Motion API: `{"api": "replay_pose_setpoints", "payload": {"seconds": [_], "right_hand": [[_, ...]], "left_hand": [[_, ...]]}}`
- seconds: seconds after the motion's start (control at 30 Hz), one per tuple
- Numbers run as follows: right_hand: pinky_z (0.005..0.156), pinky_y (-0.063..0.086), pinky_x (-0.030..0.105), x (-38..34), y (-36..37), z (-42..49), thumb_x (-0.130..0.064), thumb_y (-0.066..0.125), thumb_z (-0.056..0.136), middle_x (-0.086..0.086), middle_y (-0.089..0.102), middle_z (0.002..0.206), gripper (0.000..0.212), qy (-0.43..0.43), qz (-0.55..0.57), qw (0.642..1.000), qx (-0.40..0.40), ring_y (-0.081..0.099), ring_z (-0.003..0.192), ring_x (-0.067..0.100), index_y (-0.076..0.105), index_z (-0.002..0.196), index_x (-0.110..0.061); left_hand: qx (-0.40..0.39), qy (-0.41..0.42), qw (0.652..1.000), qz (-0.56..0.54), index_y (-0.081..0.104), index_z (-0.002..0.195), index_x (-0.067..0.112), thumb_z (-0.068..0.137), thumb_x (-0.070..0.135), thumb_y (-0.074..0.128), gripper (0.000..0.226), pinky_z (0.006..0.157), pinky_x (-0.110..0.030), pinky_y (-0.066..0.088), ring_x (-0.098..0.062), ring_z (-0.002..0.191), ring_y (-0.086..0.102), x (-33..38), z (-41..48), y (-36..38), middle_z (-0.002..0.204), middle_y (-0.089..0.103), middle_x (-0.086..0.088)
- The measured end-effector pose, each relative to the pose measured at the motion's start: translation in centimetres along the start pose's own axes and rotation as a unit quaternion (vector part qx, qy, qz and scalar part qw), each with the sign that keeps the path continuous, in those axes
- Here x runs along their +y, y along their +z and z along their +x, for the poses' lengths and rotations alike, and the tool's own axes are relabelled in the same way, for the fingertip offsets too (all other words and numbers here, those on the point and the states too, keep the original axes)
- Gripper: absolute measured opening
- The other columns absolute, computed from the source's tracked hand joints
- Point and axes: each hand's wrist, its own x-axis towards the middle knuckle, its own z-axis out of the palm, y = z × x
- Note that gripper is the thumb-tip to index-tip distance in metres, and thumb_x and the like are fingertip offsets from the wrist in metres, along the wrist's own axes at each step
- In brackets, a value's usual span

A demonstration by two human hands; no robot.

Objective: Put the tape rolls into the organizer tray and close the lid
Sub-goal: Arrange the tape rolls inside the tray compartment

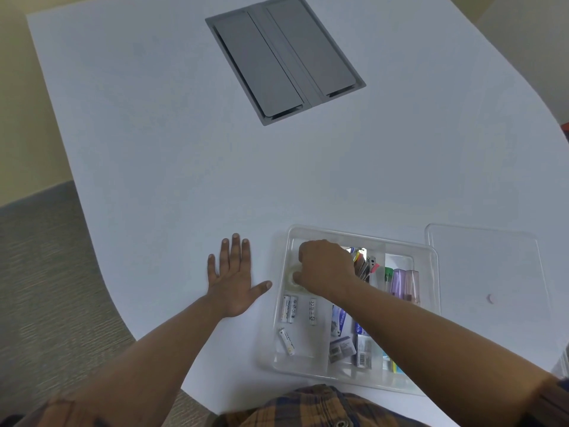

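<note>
A clear tape roll [292, 280] lay in the far left compartment of the clear organizer tray [354, 234], which sat at the near edge of the white table [154, 149]. The right hand [326, 268] was curled over that compartment, its fingertips on the roll, which showed only as a pale ring under the thumb side of the hand; whether the fingers truly pinched it or merely touched it could not be told. The left hand [235, 280] lay flat and open on the table just left of the tray, fingers spread, thumb pointing at the tray's wall.

The clear lid [483, 266] lay flat on the table just beside the tray's right side, off the tray. In the near left compartment lay four white batteries [288, 309], one of them apart and tilted nearer the front edge. The middle held small boxes with barcodes [341, 349], and the far right compartment held translucent green, purple and pink cases [400, 280]. Behind the right hand, a cluster of small coloured items [365, 263] was partly hidden. The printing on the batteries and boxes was too small to read.

A grey hatch with two flaps [284, 57] was set into the table towards its far edge.
</note>
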Motion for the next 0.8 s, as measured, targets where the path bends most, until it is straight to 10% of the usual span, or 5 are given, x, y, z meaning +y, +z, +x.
{"api": "replay_pose_setpoints", "payload": {"seconds": [0.27, 0.6, 0.8], "right_hand": [[0.051, 0.032, 0.025, -1.5, 0.8, 0.0, -0.009, 0.06, 0.078, -0.003, 0.045, 0.063, 0.013, -0.002, -0.061, 0.998, 0.013, 0.056, 0.068, 0.024, 0.06, 0.089, -0.015], [0.062, 0.04, 0.028, 0.0, 0.8, 0.4, -0.021, 0.06, 0.084, 0.004, 0.067, 0.096, 0.017, 0.003, 0.0, 0.997, 0.079, 0.065, 0.089, 0.029, 0.066, 0.1, -0.02], [0.054, 0.028, 0.027, 0.7, 0.5, 0.9, -0.026, 0.06, 0.083, 0.0, 0.064, 0.081, 0.01, 0.004, -0.006, 0.99, 0.14, 0.064, 0.075, 0.026, 0.064, 0.091, -0.022]], "left_hand": [[0.004, 0.0, 1.0, -0.004, -0.048, 0.127, 0.027, 0.079, 0.081, 0.021, 0.1, 0.106, -0.048, -0.026, -0.016, 0.128, -0.05, 0.0, 0.0, 0.1, 0.138, -0.055, 0.005], [0.008, 0.002, 1.0, -0.006, -0.045, 0.13, 0.024, 0.082, 0.078, 0.025, 0.101, 0.107, -0.05, -0.024, -0.017, 0.128, -0.05, 0.1, -0.1, 0.1, 0.139, -0.053, 0.004], [0.003, 0.0, 1.0, -0.004, -0.047, 0.128, 0.025, 0.081, 0.078, 0.025, 0.102, 0.107, -0.05, -0.025, -0.016, 0.127, -0.051, 0.0, -0.1, 0.2, 0.137, -0.055, 0.005]]}}
